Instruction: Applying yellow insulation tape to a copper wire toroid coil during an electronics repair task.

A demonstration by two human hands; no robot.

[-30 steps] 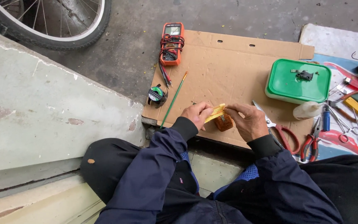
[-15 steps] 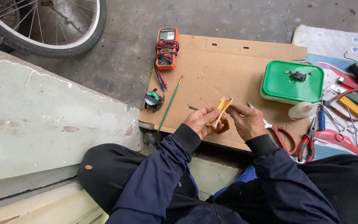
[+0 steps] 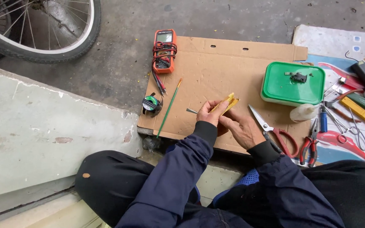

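Both hands meet over the near edge of a flat cardboard sheet point(image 3: 216, 63) lying on the concrete floor. The left hand point(image 3: 211, 113) pinches a small yellow strip-like piece point(image 3: 226, 103) between thumb and fingers, and the right hand point(image 3: 243, 128) is closed on its lower end, though it's hard to make out what the piece really is. It sits just above the cardboard, front and centre.

There's open cardboard ahead of the hands, up to the far edge. Left side is tighter: a green-handled thin brush point(image 3: 168, 108) lies diagonally, with a solder spool point(image 3: 151, 103) at the cardboard's edge and an orange multimeter point(image 3: 164, 50) further up. A small metal bit point(image 3: 192, 111) lies just beside the left hand.

Right side is crowded: scissors point(image 3: 273, 131) right next to the right wrist, red pliers point(image 3: 308, 145), a green lidded box point(image 3: 293, 83), and more tools on a mat point(image 3: 330, 42). A bike wheel point(image 3: 43, 29) stands top left, past a concrete ledge point(image 3: 34, 122).
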